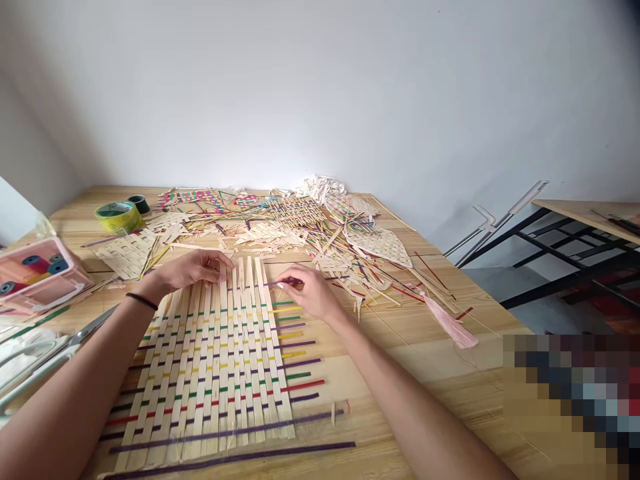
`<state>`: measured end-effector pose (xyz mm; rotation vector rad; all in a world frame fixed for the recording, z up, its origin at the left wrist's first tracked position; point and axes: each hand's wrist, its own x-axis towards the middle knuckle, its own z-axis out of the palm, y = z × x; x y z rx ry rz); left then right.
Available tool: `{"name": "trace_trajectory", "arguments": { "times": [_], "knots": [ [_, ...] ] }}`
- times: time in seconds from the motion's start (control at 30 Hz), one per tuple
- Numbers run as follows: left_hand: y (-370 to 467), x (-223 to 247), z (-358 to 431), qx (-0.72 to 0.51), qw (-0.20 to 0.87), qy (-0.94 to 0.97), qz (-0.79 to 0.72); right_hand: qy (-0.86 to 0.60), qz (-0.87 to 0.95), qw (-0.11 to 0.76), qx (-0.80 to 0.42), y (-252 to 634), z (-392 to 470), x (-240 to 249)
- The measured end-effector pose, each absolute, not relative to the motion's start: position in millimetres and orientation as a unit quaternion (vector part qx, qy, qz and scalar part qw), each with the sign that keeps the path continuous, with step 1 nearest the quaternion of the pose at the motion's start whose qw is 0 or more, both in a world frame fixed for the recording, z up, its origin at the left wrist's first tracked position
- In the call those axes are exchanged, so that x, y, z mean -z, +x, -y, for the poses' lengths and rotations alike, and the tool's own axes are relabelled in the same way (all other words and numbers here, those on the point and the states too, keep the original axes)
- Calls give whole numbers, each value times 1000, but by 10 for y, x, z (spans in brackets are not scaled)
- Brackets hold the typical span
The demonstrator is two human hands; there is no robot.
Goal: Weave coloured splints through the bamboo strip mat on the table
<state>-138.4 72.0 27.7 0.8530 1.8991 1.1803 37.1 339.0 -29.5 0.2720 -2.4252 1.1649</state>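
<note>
A woven mat (215, 360) of pale flat strips, crossed by thin green, yellow, purple and red strips, lies in front of me. At its far edge my left hand (203, 268) has its fingers closed on the upper ends of the pale strips. My right hand (307, 290) pinches a purple strip (276, 284) by its right end, beside the mat's far right corner. That strip runs leftward among the pale ones. Clear tape and a long purple strip (250, 455) lie along the near edge.
Left of the mat are scissors (75, 337), a pink box (43, 275) with thread spools, and a roll of yellow tape (119, 217). Loose strips (270, 235) heap behind it. A woven fan (383, 247) with a pink tassel (453, 321) lies to the right.
</note>
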Motion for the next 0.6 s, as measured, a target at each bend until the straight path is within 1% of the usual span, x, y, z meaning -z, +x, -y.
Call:
{"name": "trace_trajectory", "arguments": {
  "times": [0.3,0.5,0.6],
  "knots": [
    [-1367,-281,-722,-457,355,330,-746,103,876,215,-420,340,-3421,320],
    [-1351,-289,-734,-460,354,325,-746,103,886,196,-407,318,-3385,255],
    [-1350,-291,-736,-458,357,325,-747,104,889,169,-412,321,-3397,208]
  ]
}}
